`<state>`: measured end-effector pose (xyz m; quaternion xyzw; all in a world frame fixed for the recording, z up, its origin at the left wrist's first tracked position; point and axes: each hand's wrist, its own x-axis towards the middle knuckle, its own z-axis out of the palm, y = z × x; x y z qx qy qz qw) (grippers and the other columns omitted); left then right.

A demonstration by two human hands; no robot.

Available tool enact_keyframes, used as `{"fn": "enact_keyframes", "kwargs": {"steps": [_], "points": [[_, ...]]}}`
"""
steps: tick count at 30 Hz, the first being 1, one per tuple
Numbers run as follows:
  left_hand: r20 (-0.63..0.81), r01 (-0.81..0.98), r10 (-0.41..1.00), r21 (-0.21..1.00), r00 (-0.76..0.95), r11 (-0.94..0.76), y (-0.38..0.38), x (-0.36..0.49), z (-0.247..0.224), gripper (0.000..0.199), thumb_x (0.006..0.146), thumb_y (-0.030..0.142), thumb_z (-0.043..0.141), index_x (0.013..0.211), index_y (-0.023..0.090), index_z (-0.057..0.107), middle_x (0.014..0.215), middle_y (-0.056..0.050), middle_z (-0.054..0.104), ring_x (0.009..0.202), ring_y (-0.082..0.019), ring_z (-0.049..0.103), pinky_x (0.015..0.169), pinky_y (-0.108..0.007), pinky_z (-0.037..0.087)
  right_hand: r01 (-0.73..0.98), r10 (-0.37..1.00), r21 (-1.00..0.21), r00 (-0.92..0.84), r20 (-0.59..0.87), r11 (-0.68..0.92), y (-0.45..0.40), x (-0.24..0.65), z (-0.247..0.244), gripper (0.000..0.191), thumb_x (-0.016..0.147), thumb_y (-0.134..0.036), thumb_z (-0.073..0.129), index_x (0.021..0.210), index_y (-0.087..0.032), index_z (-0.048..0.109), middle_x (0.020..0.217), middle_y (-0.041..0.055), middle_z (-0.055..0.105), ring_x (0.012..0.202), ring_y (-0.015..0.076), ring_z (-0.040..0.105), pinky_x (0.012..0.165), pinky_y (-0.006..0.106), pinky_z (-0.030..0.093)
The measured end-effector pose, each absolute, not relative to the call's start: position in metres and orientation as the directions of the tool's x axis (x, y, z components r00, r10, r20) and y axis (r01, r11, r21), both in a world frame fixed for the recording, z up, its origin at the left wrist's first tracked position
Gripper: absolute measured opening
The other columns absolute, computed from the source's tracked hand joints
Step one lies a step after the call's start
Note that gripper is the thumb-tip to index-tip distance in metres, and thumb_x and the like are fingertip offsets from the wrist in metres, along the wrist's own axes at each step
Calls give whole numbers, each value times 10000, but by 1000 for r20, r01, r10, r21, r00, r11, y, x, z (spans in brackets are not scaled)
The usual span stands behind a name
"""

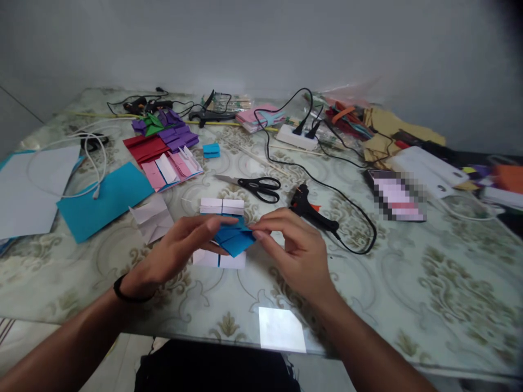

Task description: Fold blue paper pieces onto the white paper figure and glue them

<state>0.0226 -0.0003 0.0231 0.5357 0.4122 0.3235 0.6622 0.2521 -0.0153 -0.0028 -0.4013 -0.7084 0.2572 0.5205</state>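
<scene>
A folded blue paper piece point(235, 239) is between my hands, held a little above white folded paper strips point(223, 207) that lie on the table. My right hand point(300, 253) pinches its right corner between thumb and fingertips. At its left side, my left hand point(183, 242) has its fingers stretched out along the paper's edge. Part of the white strips is hidden by the blue paper and my left hand. Black-handled scissors point(259, 188) lie just beyond my hands. A black glue gun point(312, 212) rests beyond my right hand, its cord curling away.
Loose blue sheet point(106, 201), white sheet point(38, 190) and pale folded paper point(152, 219) lie to the left. Pink point(175, 169), red and purple folded pieces sit behind them. A white power strip point(296, 137) with plugged cords, phone point(396, 196) and coloured papers occupy the back right.
</scene>
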Motion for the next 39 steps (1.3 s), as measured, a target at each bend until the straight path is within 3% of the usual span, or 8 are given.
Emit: {"fn": "enact_keyframes", "kwargs": {"steps": [4, 8, 12, 18, 20, 23, 26, 39], "points": [[-264, 124, 819, 964, 509, 234, -2, 23, 31, 566, 835, 351, 867, 1364, 226, 711, 920, -37, 814, 814, -202, 754, 685, -263, 595, 245, 848, -812, -149, 508, 529, -16, 256, -2, 151, 962, -136, 707, 1038, -251, 770, 992, 35, 726, 925, 189, 675, 811, 347, 543], [-167, -32, 775, 972, 610, 235, -3, 24, 28, 699, 793, 146, 869, 1442, 281, 647, 1261, -76, 780, 1115, -240, 763, 923, -325, 623, 251, 805, -765, -220, 551, 593, -15, 259, 1, 247, 940, -140, 686, 1151, -251, 750, 1107, 69, 708, 1046, 235, 652, 939, 426, 515], [-44, 100, 859, 995, 511, -9, -2, 24, 23, 471, 913, 204, 758, 1378, 244, 696, 1332, -104, 759, 1049, -236, 785, 815, -295, 638, 277, 743, -691, -304, 596, 667, -14, 258, 4, 346, 871, -167, 755, 1207, -248, 735, 1180, 90, 700, 1091, 274, 640, 991, 483, 489], [300, 461, 824, 713, 480, -528, -4, 28, 17, 143, 980, 241, 710, 905, 175, 812, 711, 1, 733, 597, -99, 639, 574, -205, 499, 196, 789, -769, -245, 563, 609, -16, 252, 0, 157, 922, -108, 761, 1018, -233, 765, 926, 39, 751, 854, 183, 698, 769, 337, 553], [391, 435, 777, 663, 493, -609, -5, 29, 17, 131, 974, 252, 733, 919, 164, 812, 731, -7, 710, 611, -99, 638, 578, -207, 505, 169, 816, -804, -233, 529, 570, -17, 252, -1, 130, 925, -95, 754, 945, -223, 765, 874, 28, 750, 800, 165, 698, 714, 307, 547], [480, 356, 737, 661, 476, -660, -6, 29, 19, 130, 960, 216, 755, 1070, 164, 802, 947, -59, 766, 796, -127, 732, 714, -216, 587, 128, 840, -844, -252, 480, 521, -17, 253, -1, 120, 903, -98, 779, 888, -216, 767, 836, 21, 747, 768, 161, 692, 694, 300, 541], [523, 313, 705, 648, 479, -694, -6, 28, 21, 61, 958, 162, 747, 1000, 162, 791, 944, -49, 790, 843, -125, 755, 773, -198, 603, 72, 854, -874, -266, 447, 480, -17, 254, -3, 141, 886, -88, 787, 897, -229, 776, 845, 14, 752, 779, 162, 690, 719, 308, 542], [432, 401, 723, 623, 539, -671, -13, 28, 19, 93, 1008, 231, 690, 981, 192, 770, 811, -3, 826, 617, -104, 725, 600, -200, 501, -26, 880, -913, -254, 401, 408, -20, 249, -3, 188, 883, -59, 765, 904, -246, 778, 839, -3, 744, 768, 149, 673, 714, 304, 527]]}}
